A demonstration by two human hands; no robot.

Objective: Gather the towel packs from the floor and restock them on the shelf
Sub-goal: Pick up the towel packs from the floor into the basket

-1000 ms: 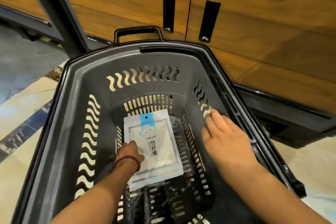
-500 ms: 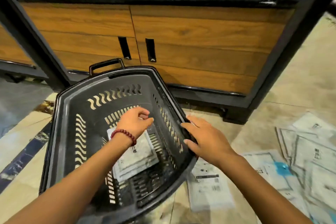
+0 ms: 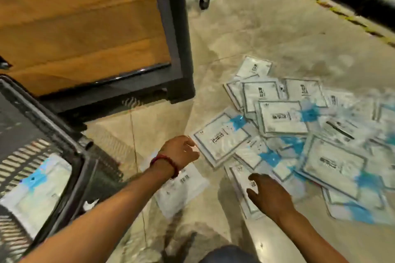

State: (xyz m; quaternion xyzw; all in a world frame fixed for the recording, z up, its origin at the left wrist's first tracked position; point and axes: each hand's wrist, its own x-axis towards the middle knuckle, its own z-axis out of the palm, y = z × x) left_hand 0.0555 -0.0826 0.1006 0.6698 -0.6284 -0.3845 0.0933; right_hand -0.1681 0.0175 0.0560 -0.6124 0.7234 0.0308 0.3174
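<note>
In the head view, the left hand [image 3: 181,152], with a red bead bracelet [image 3: 165,163] at its wrist, hovers with fingers loosely curled and nothing in them. It is just short of the near corner of a white film-wrapped towel pack with a blue header [image 3: 222,136]. The right hand [image 3: 271,195] is spread and relaxed over a second pack [image 3: 240,177] lying nearer the body; blur hides whether the palm touches it. Beyond and to the right of both hands sprawls the heap of towel packs [image 3: 284,117], overlapping one another on the pale stone floor [image 3: 267,28]. A face-down pack [image 3: 181,190] lies beneath the left wrist. To the left of the left forearm stands the dark grey slotted plastic basket [image 3: 53,126], with one pack [image 3: 36,188] on its bottom. Ahead of the left hand is the wood-panelled shelf unit [image 3: 85,28] with its black frame.

The packs look slick and lie flat, so fingers will probably struggle to get under an edge, and a hurried pinch could slip off. Because they overlap, lifting one will likely drag or scatter its neighbours. Taking several at once risks the stack fanning out and dropping short of the basket. The face-down pack beneath the wrist is easy to overlook or kneel on. A fast swing back to the left could knock the basket rim.
</note>
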